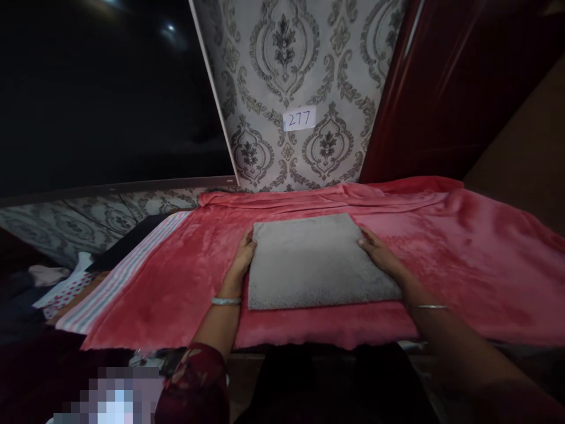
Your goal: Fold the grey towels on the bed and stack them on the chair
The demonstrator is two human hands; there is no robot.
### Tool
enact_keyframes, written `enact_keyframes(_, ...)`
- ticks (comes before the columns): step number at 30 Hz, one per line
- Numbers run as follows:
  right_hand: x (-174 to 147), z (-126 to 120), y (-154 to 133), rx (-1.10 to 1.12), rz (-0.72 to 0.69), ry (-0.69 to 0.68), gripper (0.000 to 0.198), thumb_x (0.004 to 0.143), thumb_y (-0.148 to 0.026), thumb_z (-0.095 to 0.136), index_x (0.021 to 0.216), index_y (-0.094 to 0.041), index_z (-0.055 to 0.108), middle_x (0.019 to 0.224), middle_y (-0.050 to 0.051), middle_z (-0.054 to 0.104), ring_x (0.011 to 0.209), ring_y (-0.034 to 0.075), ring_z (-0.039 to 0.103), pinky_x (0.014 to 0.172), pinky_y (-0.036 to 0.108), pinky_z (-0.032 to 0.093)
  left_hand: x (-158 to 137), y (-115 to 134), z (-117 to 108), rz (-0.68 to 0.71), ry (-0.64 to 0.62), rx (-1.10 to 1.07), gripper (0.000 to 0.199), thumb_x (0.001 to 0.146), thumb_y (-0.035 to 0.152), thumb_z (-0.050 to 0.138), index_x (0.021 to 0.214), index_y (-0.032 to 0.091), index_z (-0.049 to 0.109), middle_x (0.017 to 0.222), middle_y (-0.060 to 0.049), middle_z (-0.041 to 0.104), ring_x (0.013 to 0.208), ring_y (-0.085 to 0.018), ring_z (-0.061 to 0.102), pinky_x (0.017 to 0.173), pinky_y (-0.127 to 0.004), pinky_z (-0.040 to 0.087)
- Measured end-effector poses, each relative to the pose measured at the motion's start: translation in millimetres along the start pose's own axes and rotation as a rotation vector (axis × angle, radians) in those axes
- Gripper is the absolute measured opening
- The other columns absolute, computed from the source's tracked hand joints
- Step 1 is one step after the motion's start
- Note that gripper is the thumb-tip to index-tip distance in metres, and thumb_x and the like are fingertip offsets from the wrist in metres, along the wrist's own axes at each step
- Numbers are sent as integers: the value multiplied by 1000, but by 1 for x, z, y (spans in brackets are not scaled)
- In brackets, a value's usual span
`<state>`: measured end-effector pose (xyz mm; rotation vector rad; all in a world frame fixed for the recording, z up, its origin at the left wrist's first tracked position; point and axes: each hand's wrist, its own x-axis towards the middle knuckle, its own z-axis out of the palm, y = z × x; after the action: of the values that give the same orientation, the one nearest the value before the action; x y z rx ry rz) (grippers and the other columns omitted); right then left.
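Observation:
A flat grey plush cloth [318, 262], roughly rectangular, lies over the pink-red blanket [168, 294] in front of me. It may be folded, but I cannot tell. At its left edge is my left hand [246, 252], closed on the far-left side with the fingers partly hidden. My right hand [379, 250] grips the right edge, its thumb over the top and its other fingers partly out of sight. Each wrist wears a bracelet.
A striped cloth [128, 271] borders the blanket on the left. Behind stand a large dark screen [110, 100] and a patterned wall [282, 76] bearing a paper marked 277 [299, 118]. A dark red glossy panel [432, 88] rises at the right. Clothes [48, 275] lie at far left.

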<state>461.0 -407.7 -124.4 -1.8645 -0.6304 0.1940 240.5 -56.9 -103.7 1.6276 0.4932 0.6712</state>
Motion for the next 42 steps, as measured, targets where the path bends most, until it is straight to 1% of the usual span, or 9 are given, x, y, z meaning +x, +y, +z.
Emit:
enact_keyframes(4,13,-10,-14,-237,81,20,73,83,-31,58,152,-14,43,124,14,69,111,28,65,100,46,51,1,11,-6,-65,78,105,57,69,26,62,125,19,61,103,-9,72,100,-29,70,89,-45,58)
enact_keyframes(8,39,-8,-49,-571,-92,133,68,84,-20,54,151,-13,48,141,18,59,129,32,55,109,45,44,8,45,5,110,156,323,64,66,19,70,129,18,58,137,-16,61,142,-37,43,116,-52,39)
enact_keyframes(11,55,13,-77,-689,-263,121,61,88,-15,45,148,-13,51,147,14,55,136,28,49,114,42,39,13,75,47,285,-5,506,62,72,15,67,133,16,58,151,-15,51,150,-35,32,126,-50,22)
enact_keyframes(14,55,42,-90,-781,-313,89,53,94,-14,36,141,-15,59,147,12,56,135,25,49,114,40,38,7,85,106,324,-219,627,63,79,19,63,141,11,53,155,-19,47,148,-34,37,125,-47,25)
enact_keyframes(17,40,63,-81,-829,-297,72,49,98,-18,34,136,-16,64,145,13,58,136,29,47,114,49,37,-12,72,151,319,-316,860,65,88,28,58,149,9,45,158,-23,40,150,-37,32,123,-56,23)
enact_keyframes(21,25,71,-61,-905,-290,45,49,100,-21,33,142,-19,58,150,12,53,140,31,43,114,56,32,-38,50,171,346,-330,1132,60,98,35,42,153,10,40,162,-22,34,153,-35,25,124,-60,14)
enact_keyframes(27,28,68,-56,-914,-306,41,49,101,-22,31,143,-19,57,150,11,53,140,30,42,115,54,31,-29,51,153,345,-378,1173,65,99,49,42,155,17,40,164,-18,32,153,-34,24,124,-59,15)
enact_keyframes(33,27,69,-58,-908,-270,33,50,101,-23,32,143,-20,57,152,10,51,141,29,42,115,53,31,6,48,90,176,-258,1086,64,94,53,54,147,18,52,160,-21,38,152,-42,24,122,-65,7)
enact_keyframes(42,31,69,-56,-877,-243,6,50,101,-23,33,144,-21,57,154,9,49,142,27,40,117,52,29,0,54,51,-9,-117,1268,67,103,49,31,157,9,32,166,-20,24,151,-37,28,122,-53,25)
